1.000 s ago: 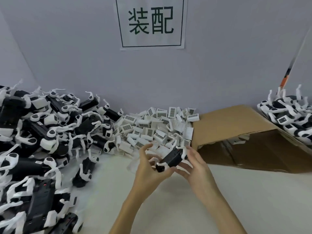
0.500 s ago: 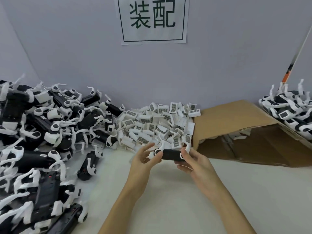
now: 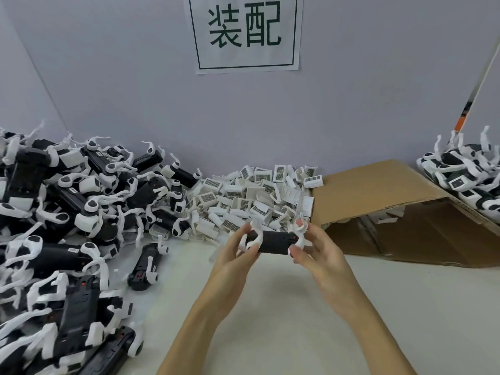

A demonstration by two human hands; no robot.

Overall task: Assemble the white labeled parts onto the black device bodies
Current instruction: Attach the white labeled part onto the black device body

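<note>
Both hands hold one black device body (image 3: 274, 242) level above the white table (image 3: 297, 307), just in front of the heap of white labeled parts (image 3: 254, 201). The left hand (image 3: 234, 255) grips its left end, fingers curled round it and hiding that end, with a white strap loop (image 3: 253, 238) showing against them. The right hand (image 3: 316, 250) pinches the right end, its fingers bent close round the body; another white loop pokes up between them. Whether a labeled part is already seated on this body cannot be made out, since the fingers cover both ends.

The labeled parts lie piled against the grey wall, barcode stickers facing all ways, too small to read. Left of them sprawls a big pile of black bodies with white straps (image 3: 67, 217), cut off by the left and bottom edges. One such body (image 3: 144, 266) lies apart on the table beside that pile. On the right, a cardboard box (image 3: 384, 201) lies on its side, its inside dim, with a few white pieces barely visible. Beyond it a smaller heap of strapped devices (image 3: 465, 177) is cut by the right edge. A paper sign (image 3: 246, 33) hangs on the wall, its top cropped.
</note>
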